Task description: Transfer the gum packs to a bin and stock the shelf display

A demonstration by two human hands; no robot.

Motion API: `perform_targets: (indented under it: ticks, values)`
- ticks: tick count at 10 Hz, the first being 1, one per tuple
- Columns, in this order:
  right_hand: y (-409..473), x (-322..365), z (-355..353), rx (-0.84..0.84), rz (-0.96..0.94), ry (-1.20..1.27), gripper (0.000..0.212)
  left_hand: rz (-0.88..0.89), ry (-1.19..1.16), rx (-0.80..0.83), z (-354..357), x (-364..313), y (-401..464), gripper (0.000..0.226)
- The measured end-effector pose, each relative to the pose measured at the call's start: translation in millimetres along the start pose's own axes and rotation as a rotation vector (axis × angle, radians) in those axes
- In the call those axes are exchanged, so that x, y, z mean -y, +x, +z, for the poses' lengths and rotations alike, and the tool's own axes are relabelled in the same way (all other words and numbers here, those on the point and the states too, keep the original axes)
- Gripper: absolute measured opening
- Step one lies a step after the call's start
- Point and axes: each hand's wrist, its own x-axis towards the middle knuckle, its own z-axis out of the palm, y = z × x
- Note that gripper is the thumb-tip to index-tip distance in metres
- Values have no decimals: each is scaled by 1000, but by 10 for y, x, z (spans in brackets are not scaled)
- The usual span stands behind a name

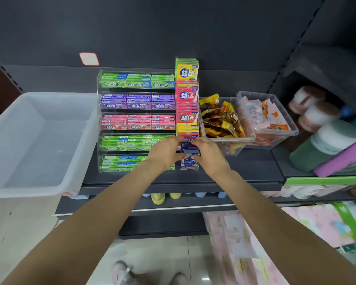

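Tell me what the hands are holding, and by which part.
Both hands, left and right, pinch the blue gum packs by their left and right ends.

hands [188, 152] — both on blue gum packs [190, 151]

Both arms fwd; left grip [166, 151] & right grip [208, 153] curled, pinching same blue pack [190, 151].

Clear glossy acrylic display [99, 128]; translucent, seemingly matt plastic bin [39, 182].
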Motion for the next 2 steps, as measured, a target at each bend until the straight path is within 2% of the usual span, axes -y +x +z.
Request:
perform_targets:
  ticks: [2]
  values:
    - [-68, 58, -141, -8, -16, 23, 48, 21, 226, -71, -173, -113, -88, 31]
